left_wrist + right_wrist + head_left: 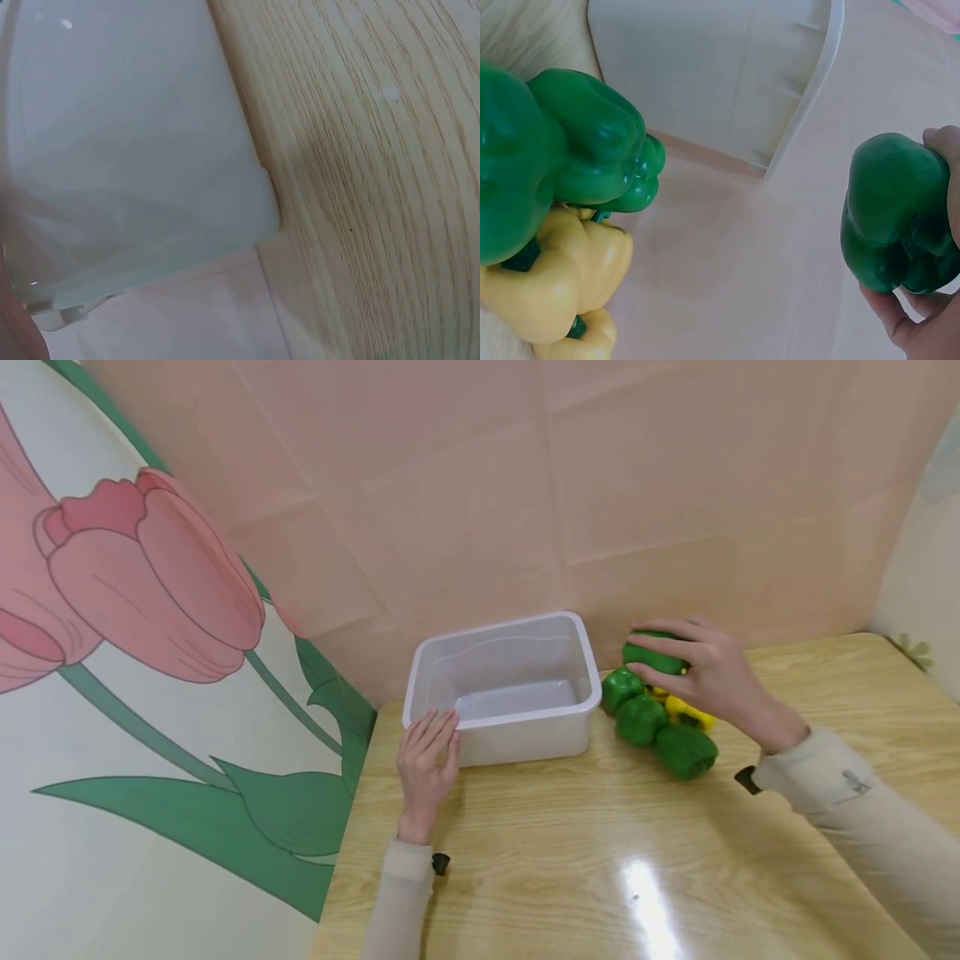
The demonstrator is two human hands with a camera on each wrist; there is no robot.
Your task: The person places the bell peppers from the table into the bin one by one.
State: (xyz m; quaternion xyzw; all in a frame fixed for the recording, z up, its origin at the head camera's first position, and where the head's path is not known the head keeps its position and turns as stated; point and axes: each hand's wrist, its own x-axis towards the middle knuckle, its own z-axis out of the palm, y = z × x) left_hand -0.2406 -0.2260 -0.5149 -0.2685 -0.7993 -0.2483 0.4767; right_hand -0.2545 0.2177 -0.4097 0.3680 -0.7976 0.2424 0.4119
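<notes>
Holds 1 green pepper (886,196) in right hand (712,670), curled wide, likely for its bulk, near other peppers (641,720); rests left hand (427,766), uncurled, on tub's rim (525,717), probably to steady it.

Pale beige right cuff (783,770) here, grey mark (855,782) near it, black piece (747,780) just beside it, matching left sleeve (399,897)

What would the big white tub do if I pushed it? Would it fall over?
The tub would probably slide rather than tip, because it is wide and sits flat on the table. It may be light for its size, since nothing shows inside. It keeps a neat box shape, so it's likely fairly stiff.
</notes>
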